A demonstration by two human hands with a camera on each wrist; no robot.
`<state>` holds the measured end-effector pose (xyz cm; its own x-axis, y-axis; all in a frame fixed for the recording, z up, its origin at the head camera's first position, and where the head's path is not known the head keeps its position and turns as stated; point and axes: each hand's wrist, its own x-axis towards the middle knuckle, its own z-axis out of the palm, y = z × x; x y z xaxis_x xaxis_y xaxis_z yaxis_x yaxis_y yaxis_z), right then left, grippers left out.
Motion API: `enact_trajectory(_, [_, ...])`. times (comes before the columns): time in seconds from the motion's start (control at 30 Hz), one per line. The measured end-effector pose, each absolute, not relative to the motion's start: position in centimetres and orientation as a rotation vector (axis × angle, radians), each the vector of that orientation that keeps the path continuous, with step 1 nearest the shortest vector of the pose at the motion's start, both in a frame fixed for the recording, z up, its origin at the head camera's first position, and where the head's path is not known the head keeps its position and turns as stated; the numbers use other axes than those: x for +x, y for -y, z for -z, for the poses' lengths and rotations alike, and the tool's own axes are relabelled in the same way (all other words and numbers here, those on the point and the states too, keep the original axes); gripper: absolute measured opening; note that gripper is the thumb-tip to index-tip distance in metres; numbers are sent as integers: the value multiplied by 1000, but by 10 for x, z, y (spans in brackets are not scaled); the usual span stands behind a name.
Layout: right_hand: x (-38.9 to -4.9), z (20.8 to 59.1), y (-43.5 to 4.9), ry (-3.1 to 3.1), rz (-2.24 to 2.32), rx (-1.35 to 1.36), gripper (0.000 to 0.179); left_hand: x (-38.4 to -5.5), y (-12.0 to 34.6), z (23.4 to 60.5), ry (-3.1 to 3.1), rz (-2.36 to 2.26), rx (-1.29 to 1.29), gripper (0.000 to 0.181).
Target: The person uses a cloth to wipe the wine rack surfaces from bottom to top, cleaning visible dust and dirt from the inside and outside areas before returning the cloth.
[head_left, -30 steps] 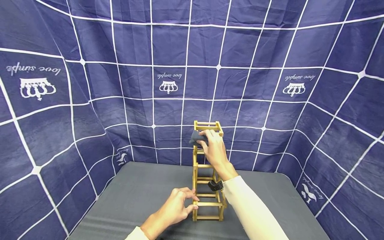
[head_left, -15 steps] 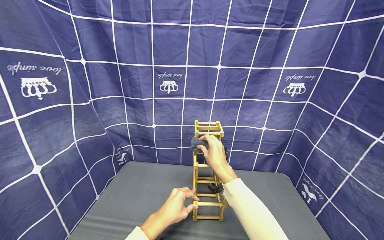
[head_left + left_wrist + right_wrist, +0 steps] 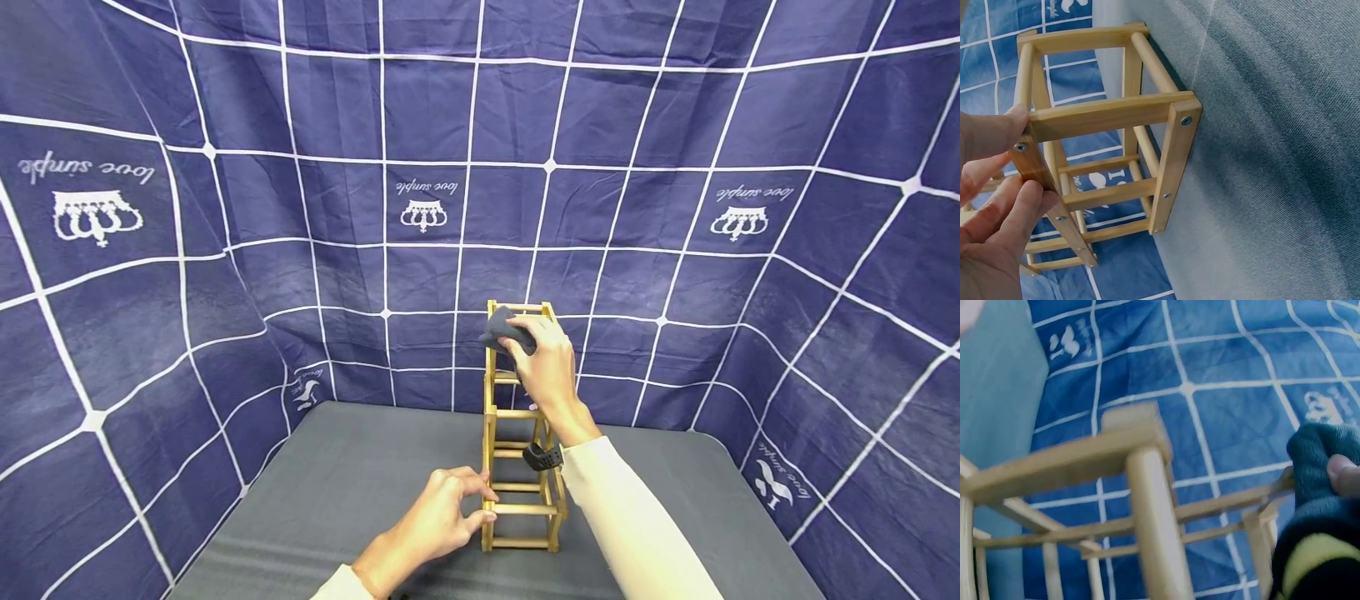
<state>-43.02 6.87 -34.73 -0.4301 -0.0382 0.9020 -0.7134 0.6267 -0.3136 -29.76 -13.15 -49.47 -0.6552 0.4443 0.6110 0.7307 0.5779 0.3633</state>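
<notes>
A tall, tiered wooden rack [image 3: 521, 509] with open frames stands upright on the grey surface. My left hand [image 3: 438, 510] holds its lower left front post between thumb and fingers. The left wrist view shows those fingertips on both sides of the wooden post [image 3: 1035, 165]. Up near the rack's top tier, my right hand [image 3: 549, 362] grips a bunched dark grey-blue cloth [image 3: 497, 325] at the left post. Part of the top frame is hidden by that hand and cloth. In the right wrist view the cloth [image 3: 1313, 456] is at the right edge, by a rail.
Grey fabric [image 3: 375, 450] covers the surface under the rack. A dark blue curtain [image 3: 337, 208] with white grid lines rises behind and at both sides. A black strap [image 3: 542, 457] sits on the right wrist.
My right hand and the cloth first went down the rack's upper left post, then back up to the top tier and slightly right. The left hand and the rack have stayed still.
</notes>
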Motion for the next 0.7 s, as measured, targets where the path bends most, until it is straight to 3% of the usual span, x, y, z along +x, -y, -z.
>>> enact_trajectory(0.43, [-421, 341, -100, 1927, -757, 342, 29, -301, 132, 494, 2351, 834, -946, 22])
enact_trajectory(0.7, [-424, 343, -76, 1996, -833, 436, 32, -299, 132, 494, 2396, 810, -929, 22])
